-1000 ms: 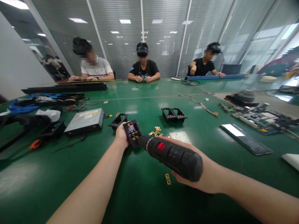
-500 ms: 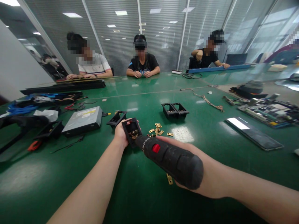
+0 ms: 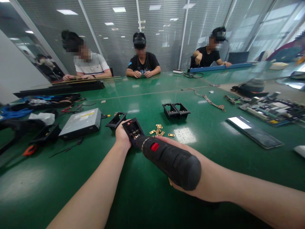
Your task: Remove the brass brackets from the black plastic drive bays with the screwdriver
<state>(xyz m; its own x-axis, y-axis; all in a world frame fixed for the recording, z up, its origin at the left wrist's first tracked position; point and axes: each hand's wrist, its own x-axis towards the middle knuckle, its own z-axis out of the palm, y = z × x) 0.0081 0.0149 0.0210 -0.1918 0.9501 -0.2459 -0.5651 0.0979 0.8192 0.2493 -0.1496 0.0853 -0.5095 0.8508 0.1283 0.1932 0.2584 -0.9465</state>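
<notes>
My left hand [image 3: 122, 136] is closed around a black plastic frame [image 3: 126, 126], tilted toward me, with brass-coloured parts inside it. In my right hand [image 3: 188, 152] is a black cordless screwdriver [image 3: 171, 162] with a red switch. Its nose points into the frame's lower part; the tip is hidden, so I cannot tell whether it touches a screw. Just beyond the tool lies a small pile of brass plates [image 3: 158, 131], each with holes. Another brass plate [image 3: 170, 181] shows partly under the tool. A similar black frame [image 3: 116, 120] sits behind my left hand.
Two joined black frames [image 3: 176, 111] stand farther back on the green table [image 3: 143, 98]. A silver disc drive [image 3: 82, 123] and blue cables lie to the left. To the right are a dark flat panel [image 3: 254, 132] and a circuit board [image 3: 269, 109]. Several people sit across the table.
The view has shifted slightly, so most things sit a little farther left. The frame in my left hand has tipped a little, showing more brass parts. The screwdriver still points into it.
</notes>
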